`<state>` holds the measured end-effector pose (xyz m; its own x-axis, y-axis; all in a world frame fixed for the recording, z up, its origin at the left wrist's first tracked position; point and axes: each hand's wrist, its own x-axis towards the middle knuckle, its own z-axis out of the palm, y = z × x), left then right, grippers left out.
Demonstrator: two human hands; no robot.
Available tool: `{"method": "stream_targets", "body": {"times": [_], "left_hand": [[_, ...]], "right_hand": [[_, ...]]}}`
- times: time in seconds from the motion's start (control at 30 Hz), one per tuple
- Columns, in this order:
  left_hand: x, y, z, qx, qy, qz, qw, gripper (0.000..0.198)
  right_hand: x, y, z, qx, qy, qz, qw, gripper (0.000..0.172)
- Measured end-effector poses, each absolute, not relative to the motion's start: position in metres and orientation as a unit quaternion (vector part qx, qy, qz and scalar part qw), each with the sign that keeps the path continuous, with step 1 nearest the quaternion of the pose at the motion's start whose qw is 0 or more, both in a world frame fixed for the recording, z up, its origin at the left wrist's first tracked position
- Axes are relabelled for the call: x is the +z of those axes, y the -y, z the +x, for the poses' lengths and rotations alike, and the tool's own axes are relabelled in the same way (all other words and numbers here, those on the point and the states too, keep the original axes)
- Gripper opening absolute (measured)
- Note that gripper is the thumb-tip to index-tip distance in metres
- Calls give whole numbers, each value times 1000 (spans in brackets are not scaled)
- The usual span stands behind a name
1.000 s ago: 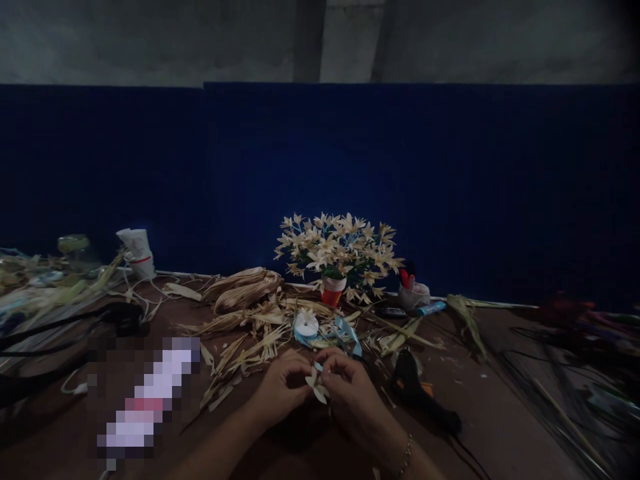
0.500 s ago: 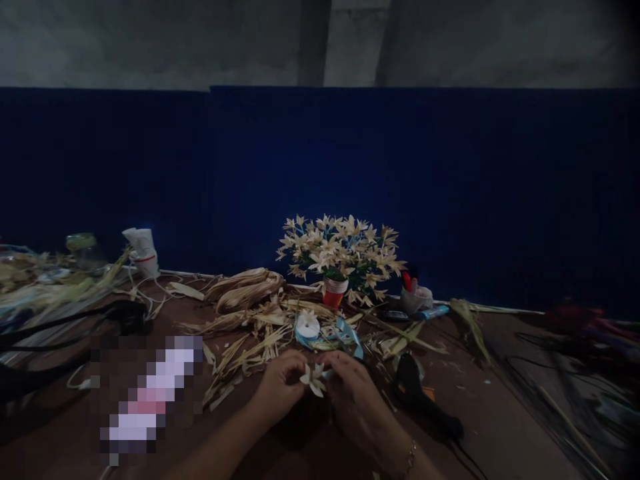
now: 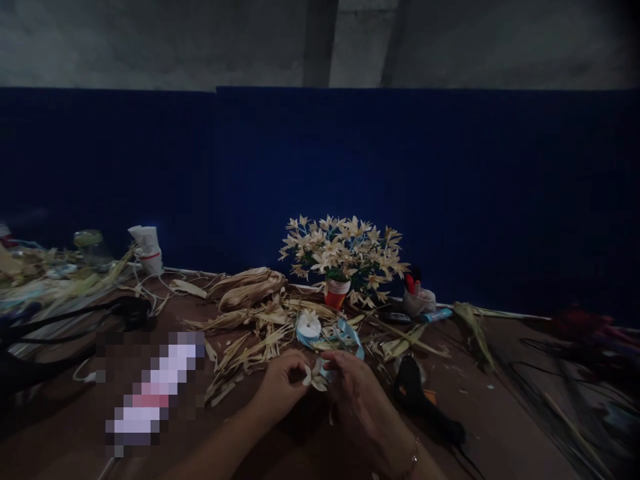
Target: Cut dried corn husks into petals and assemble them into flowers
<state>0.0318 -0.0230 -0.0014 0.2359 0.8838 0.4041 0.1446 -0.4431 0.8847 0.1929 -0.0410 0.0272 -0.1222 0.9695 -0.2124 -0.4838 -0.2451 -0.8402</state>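
A small pale flower of dried husk petals [image 3: 314, 378] sits between both my hands low in the middle of the view. My left hand [image 3: 281, 388] pinches it from the left with curled fingers. My right hand [image 3: 354, 389] closes on it from the right, where a bit of light blue ribbon shows at the fingertips. Just beyond lie a white spool of blue ribbon [image 3: 307, 326] and a heap of dried husk strips [image 3: 253, 333].
A small red cup holding a bouquet of finished husk flowers [image 3: 344, 255] stands at the back against the blue wall. A black glue gun [image 3: 420, 399] lies right of my hands. A cup of tools [image 3: 416, 299], cables and more husks crowd the brown table [image 3: 500, 433].
My hands and the flower have shifted slightly up and right in the view. The petals have turned a little between my fingers.
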Motion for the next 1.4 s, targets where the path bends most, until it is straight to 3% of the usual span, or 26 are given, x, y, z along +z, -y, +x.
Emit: {"method": "stream_targets", "body": {"times": [0.23, 1.4], "left_hand": [[8, 31, 32, 413, -422, 701, 400, 5], [5, 27, 31, 441, -391, 706, 392, 11]], "right_hand": [[14, 40, 186, 520, 465, -451, 558, 18], [17, 43, 184, 578, 454, -414, 536, 18]]}}
